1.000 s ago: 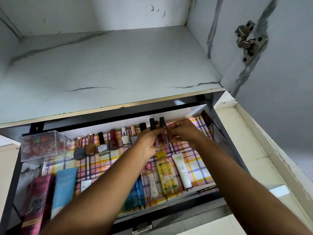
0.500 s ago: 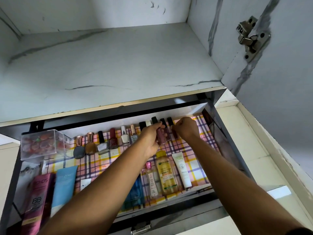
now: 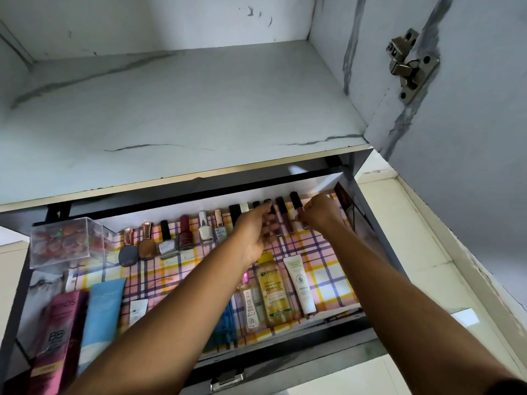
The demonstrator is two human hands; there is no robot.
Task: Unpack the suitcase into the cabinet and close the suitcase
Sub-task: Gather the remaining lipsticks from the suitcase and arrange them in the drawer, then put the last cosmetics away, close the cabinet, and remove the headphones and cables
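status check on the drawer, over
Left hand pinching a lip gloss tube. Right hand gripping another. Drawer open, nothing blocking.

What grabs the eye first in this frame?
Both hands meet at the back right of the open drawer: the left hand and right hand each pinch a dark lip gloss tube, setting them into the back row. Left of them runs a line of nail polish bottles on a plaid liner. A yellow Garnier bottle lies nearer the front.
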